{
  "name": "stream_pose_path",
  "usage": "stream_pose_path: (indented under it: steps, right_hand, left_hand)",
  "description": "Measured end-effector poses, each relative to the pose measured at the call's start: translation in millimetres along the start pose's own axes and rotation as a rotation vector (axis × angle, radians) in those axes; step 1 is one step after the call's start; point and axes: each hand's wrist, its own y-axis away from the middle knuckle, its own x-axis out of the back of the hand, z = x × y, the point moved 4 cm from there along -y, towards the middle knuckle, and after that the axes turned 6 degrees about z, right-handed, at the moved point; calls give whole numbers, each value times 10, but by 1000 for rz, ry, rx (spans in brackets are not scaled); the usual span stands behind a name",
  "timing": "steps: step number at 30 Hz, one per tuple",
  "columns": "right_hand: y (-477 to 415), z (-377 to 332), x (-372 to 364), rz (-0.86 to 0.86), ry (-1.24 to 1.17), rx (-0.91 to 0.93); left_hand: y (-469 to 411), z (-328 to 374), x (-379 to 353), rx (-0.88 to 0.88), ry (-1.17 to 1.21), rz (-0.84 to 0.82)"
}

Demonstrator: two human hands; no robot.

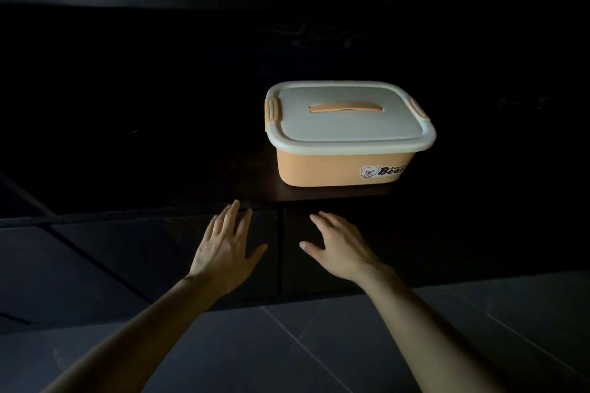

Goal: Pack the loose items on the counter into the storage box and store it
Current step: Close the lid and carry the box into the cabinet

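both hands (228, 246) flat — fingers spread, box (348, 150) beyond

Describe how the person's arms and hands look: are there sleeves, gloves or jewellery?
The left forearm and the right forearm are bare; no sleeve reaches into view. The left hand and the right hand wear no gloves. No watch, bracelet or ring shows, though in this dim light a thin ring could be missed.

Very dim scene, surroundings lost in black, faint glare on glossy surface at top, wide-angle bending at edges
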Motion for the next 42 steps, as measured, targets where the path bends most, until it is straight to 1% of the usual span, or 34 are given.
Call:
stream_pose_path:
  steps: [2, 6, 10, 13, 17, 22, 26, 29, 33, 37, 42]
  right_hand:
    - [-122, 0, -147, 2, 12, 37]
    - [-307, 51, -390, 44, 70, 53]
    - [-352, 99, -545, 204, 136, 87]
    - [-375, 110, -625, 254, 136, 52]
    - [-391, 121, -651, 258, 163, 30]
    - [-236, 118, -619, 346, 118, -12]
    - [12, 94, -608, 414, 3, -57]
    - [270, 98, -621, 370, -19, -131]
    - [508, 184, -436, 270, 75, -213]
    - [737, 318, -321, 160, 114, -347]
    - [1093, 610, -230, 91, 116, -511]
  left_hand:
    - [-54, -29, -100, -19, -15, 38]
    - [-191, -132, -225, 5, 14, 86]
    - [-290, -187, -368, 27, 23, 55]
    - [-284, -190, -446, 38, 34, 91]
    - [-250, -226, -499, 12, 63, 93]
    - [-239, -249, -493, -5, 93, 49]
    - [-131, -229, -450, -5, 106, 26]
    - [-15, -153, -334, 8, 143, 57]
    - [73, -22, -132, 1, 169, 48]
    - [78, 159, 56, -30, 146, -2]
    - [78, 370, 251, -33, 137, -121]
